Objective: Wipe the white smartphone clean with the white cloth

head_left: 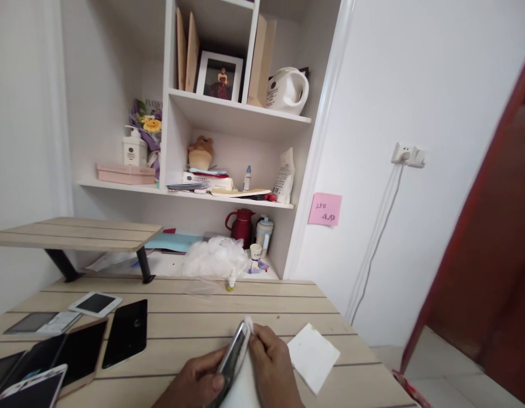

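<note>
At the front of the wooden table, my left hand [198, 378] grips a dark phone [235, 352] with a silvery edge, its thumb on the near part. The phone is tilted, and I see it mostly edge-on. My right hand [271, 362] is closed on a white tissue [244, 382], pressing it against the phone's edge and top corner. Part of the tissue hangs down between both hands. Beside my right hand lies a flat white square sheet [314, 358]. A black phone [126, 333] rests on the table left of my left hand.
Several more phones and a white device [96, 304] lie at the left. A raised wooden shelf [75, 233] stands behind them. Crumpled clear plastic [215, 258], a red jug [240, 228] and a small cup [255, 251] sit at the back below the shelves.
</note>
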The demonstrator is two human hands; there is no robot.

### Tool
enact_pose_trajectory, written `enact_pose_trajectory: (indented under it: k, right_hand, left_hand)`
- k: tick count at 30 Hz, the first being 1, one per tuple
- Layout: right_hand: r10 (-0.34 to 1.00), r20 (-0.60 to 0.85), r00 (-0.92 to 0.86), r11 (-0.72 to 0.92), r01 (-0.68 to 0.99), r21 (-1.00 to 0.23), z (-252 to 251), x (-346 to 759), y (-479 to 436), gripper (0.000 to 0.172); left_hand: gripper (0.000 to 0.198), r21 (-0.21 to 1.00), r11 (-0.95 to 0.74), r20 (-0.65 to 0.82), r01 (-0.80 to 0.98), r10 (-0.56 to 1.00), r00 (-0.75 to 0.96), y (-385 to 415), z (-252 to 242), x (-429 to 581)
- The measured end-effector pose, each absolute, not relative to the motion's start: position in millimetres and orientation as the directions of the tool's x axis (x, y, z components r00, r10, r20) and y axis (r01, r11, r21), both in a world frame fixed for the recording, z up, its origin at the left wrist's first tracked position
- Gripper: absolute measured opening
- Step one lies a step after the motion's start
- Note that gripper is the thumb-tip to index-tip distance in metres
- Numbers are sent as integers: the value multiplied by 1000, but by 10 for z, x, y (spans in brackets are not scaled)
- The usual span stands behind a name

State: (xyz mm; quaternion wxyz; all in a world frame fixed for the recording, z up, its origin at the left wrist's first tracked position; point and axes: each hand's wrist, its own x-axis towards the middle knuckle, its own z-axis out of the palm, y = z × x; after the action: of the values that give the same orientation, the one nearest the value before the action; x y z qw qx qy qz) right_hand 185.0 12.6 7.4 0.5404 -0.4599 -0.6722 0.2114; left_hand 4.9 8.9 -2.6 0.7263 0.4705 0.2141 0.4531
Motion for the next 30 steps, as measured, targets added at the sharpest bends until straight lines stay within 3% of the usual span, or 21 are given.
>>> enact_pose_trajectory:
  k: [3,7,12,17,21,27,30]
  right_hand:
    - [803,596,-12,557,372,-743,91,1848,90,24]
    - [739,674,-4,616,410,-673,96,1847,85,24]
    - [810,584,64,509,417,-753,115,1811,82,30]
    - [804,587,97,507,405,-761,136,1801,57,33]
    - [883,469,34,442,281,-852,156,1778,49,33]
    - [967,254,-29,252,-35,-967,151,1701,3,36]
    - [955,277,-108,275,-39,-961,115,1689,-7,35]
  left_hand:
    - [56,938,35,164,-345,831,531,62,11,54]
    - [52,940,-7,186,-340,847,498,67,1,58]
    - [57,908,116,128,-402,838,530,79,15,53]
    - [36,790,291,6,-540,877,481,-69,200,44]
    - [37,640,459,-126,-616,854,505,-210,267,22]
    - [28,590,442,-168,-675,885,433,-197,192,38]
    - [25,634,397,-227,-664,916,331,-150,208,1]
